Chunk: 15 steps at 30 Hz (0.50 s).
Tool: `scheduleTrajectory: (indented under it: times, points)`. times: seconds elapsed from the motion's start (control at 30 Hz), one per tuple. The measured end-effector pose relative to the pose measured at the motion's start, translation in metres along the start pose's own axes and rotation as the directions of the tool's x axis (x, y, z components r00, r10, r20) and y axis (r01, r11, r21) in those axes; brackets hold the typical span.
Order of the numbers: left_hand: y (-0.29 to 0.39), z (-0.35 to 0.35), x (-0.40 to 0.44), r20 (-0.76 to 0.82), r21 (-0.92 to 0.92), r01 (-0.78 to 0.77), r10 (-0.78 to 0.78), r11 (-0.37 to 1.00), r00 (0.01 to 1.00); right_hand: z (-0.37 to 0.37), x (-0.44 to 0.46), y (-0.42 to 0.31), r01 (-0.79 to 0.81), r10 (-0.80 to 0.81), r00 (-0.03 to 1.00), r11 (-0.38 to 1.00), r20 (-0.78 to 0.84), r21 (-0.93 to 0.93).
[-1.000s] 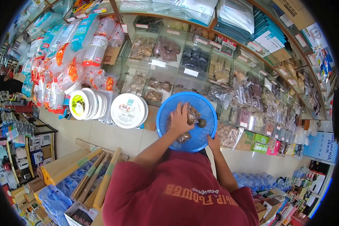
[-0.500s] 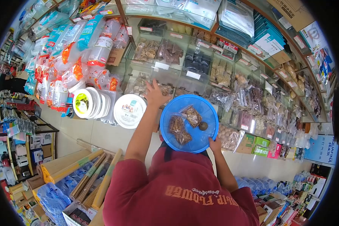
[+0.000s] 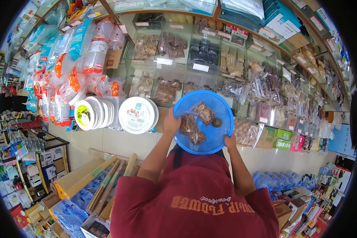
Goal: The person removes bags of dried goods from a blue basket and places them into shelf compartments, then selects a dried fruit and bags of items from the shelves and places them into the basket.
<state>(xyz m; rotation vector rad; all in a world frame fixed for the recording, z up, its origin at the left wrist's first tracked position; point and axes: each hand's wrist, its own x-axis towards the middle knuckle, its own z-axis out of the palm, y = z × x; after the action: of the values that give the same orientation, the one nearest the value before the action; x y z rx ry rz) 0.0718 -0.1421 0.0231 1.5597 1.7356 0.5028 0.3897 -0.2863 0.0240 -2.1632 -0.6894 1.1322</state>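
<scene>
A round blue plastic basket (image 3: 204,148) is held level in front of my chest. My left hand (image 3: 171,123) grips its left rim, and my right hand (image 3: 230,141) has the lower right rim, the thumb showing on the edge. Inside the basket lie several clear bags of brown dried goods (image 3: 196,123), touching one another. Beside them rests a small round dark brown item (image 3: 217,122), whose kind I cannot make out. The fingers under the rim are hidden on both sides.
Glass bins of bagged dried goods (image 3: 171,45) line the shelf ahead. White round plate stacks (image 3: 138,115) and packs of plastic cups (image 3: 95,57) stand to the left. Rolled mats (image 3: 85,176) are at lower left, with bagged blue bottles (image 3: 273,179) at lower right.
My left hand has come back from the shelf bins and taken hold of the basket's left rim. The basket has shifted slightly up and right, with my right hand still on it.
</scene>
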Motion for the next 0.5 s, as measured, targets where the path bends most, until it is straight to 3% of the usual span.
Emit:
scheduleTrajectory:
  times: [0.03,0.07,0.1,0.13,0.17,0.27,0.33,0.43,0.5]
  points:
    - [0.008,-0.004,0.001,0.012,0.003,0.007,-0.007,1.0,1.0,0.001,0.004,-0.002,-0.268,0.257,0.963,0.95,0.086,0.163]
    - [0.017,-0.008,0.0,0.034,0.132,0.078,-0.083,0.988,0.996,0.002,0.01,-0.004,-0.283,0.272,0.958,0.946,0.086,0.16]
    - [0.026,-0.013,0.0,0.045,0.262,0.14,-0.157,0.955,0.987,0.005,0.022,-0.001,-0.24,0.25,0.968,0.94,-0.014,0.241]
    - [0.026,-0.014,-0.001,0.057,0.272,0.148,-0.17,0.951,0.984,0.008,0.028,0.001,-0.194,0.239,0.965,0.929,-0.111,0.315]
    - [0.03,-0.018,0.002,0.068,0.307,0.142,-0.17,0.941,0.983,0.01,0.035,-0.001,-0.201,0.245,0.964,0.927,-0.107,0.316]
    - [0.03,-0.014,0.006,0.046,0.314,0.164,-0.188,0.935,0.981,0.014,0.046,-0.016,-0.198,0.242,0.948,0.957,-0.205,0.212]
    - [0.032,-0.009,0.005,0.021,0.286,0.195,-0.209,0.938,0.978,0.017,0.052,-0.019,-0.238,0.222,0.941,0.971,-0.257,-0.035]
    - [0.033,-0.003,0.001,-0.054,0.235,0.241,-0.235,0.942,0.97,0.018,0.058,-0.028,-0.286,0.233,0.923,0.948,-0.305,-0.14]
    - [0.033,0.001,0.002,-0.113,0.21,0.259,-0.239,0.943,0.964,0.017,0.059,-0.025,-0.275,0.245,0.931,0.958,-0.269,-0.077]
